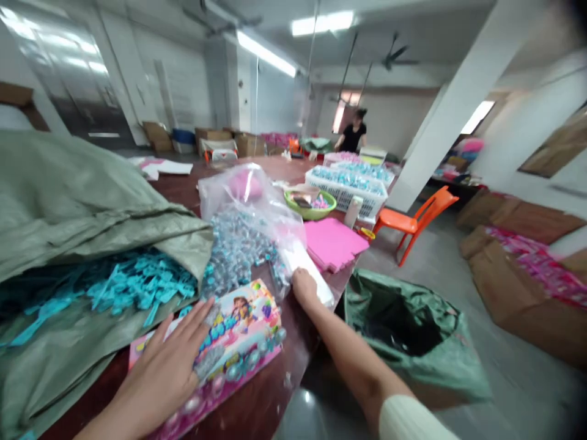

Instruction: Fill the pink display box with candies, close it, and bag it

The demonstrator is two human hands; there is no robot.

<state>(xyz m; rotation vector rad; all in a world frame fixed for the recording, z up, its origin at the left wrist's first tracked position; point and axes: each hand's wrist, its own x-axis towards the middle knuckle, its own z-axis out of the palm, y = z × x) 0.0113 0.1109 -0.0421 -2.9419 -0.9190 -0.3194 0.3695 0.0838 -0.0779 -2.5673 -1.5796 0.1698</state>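
A colourful printed box [243, 324] lies slanted on the dark red table, with small clear and silvery round pieces along its front. Flat across its left part rests my left hand [169, 360], fingers stretched out. My right hand [305, 287] is at a long white block [316, 275], its fingers curled inward beside the block's left edge; what they hold is hidden. Just left of it, a heap of clear and bluish small plastic pieces [238, 244] spreads out of a clear plastic bag [270, 201].
At left, a large grey-green sack [92, 183] holds turquoise plastic parts [142, 281]. Pink sheets [334, 241], a green bowl [312, 211] and white baskets [346, 186] stand farther back. Right of the table are an open green sack [413, 342] and an orange chair [415, 223]. A person [352, 135] stands beyond.
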